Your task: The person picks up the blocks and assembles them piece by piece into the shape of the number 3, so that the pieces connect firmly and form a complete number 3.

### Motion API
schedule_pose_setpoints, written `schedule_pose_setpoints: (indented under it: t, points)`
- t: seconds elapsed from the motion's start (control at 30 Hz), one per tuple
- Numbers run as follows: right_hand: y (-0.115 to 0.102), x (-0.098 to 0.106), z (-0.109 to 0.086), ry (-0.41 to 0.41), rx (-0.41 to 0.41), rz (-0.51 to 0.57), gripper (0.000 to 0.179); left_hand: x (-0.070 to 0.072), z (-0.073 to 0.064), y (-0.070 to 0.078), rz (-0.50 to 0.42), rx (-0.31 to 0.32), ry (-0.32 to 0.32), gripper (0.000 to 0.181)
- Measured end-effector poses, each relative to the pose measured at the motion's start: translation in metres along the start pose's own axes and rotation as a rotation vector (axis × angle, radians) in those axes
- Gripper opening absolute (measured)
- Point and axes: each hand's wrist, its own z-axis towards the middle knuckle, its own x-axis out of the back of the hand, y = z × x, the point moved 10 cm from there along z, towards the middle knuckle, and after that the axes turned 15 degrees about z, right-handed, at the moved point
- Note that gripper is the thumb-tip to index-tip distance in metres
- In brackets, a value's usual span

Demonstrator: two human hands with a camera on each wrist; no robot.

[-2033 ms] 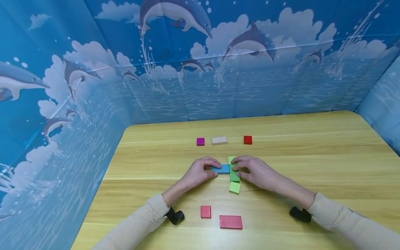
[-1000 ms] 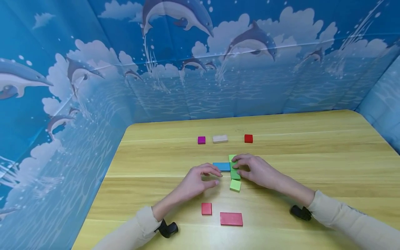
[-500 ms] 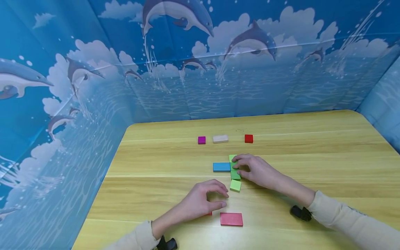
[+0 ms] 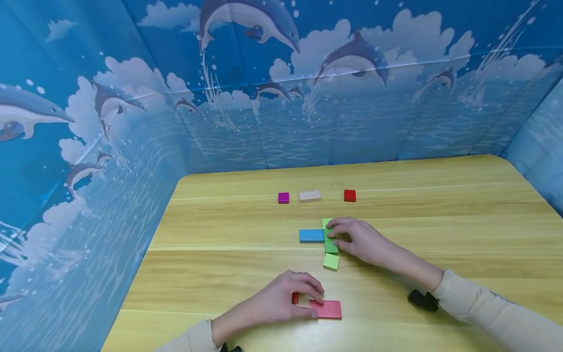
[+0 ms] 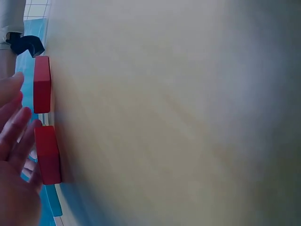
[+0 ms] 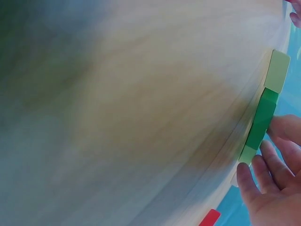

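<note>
My left hand [image 4: 286, 296] is over the near part of the table, thumb and fingertips spread about the left end of a flat pinkish-red rectangular block [image 4: 331, 309]. A small red square block [image 4: 295, 297] is mostly hidden behind this hand. Farther up, my right hand [image 4: 362, 239] rests its fingertips and thumb on a short column of green blocks: a light green one [image 4: 325, 222] on the far end, then darker green ones [image 4: 331, 247]. A blue rectangular block [image 4: 311, 236] lies against the column's left side. Another light green block [image 4: 331, 261], slightly turned, lies at the near end.
Along the back of the wooden table [image 4: 211, 215] lie a magenta block [image 4: 283, 197], a whitish rectangular block [image 4: 310, 196] and a red block [image 4: 349, 195]. A blue dolphin-print cloth [image 4: 281, 132] stands behind and to the left.
My left hand has let go of the blue block and come down toward me to the pinkish-red rectangular block, passing over the small red one. My right hand stays at the green column.
</note>
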Motion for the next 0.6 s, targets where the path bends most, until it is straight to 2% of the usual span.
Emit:
schedule_pose_setpoints:
  t: [0.2,0.37,0.6]
  points:
    - [-0.001,0.0,0.0,-0.001,0.007,0.005,0.023,-0.009,-0.004,-0.005,0.081,0.074,-0.076,0.021]
    - [-0.001,0.0,0.0,-0.003,0.012,-0.003,0.024,-0.011,-0.005,-0.004,0.114,0.061,-0.08,0.024]
    - [-0.001,-0.001,0.0,-0.007,0.007,-0.011,0.024,-0.013,-0.005,-0.003,0.115,0.05,-0.065,0.021]
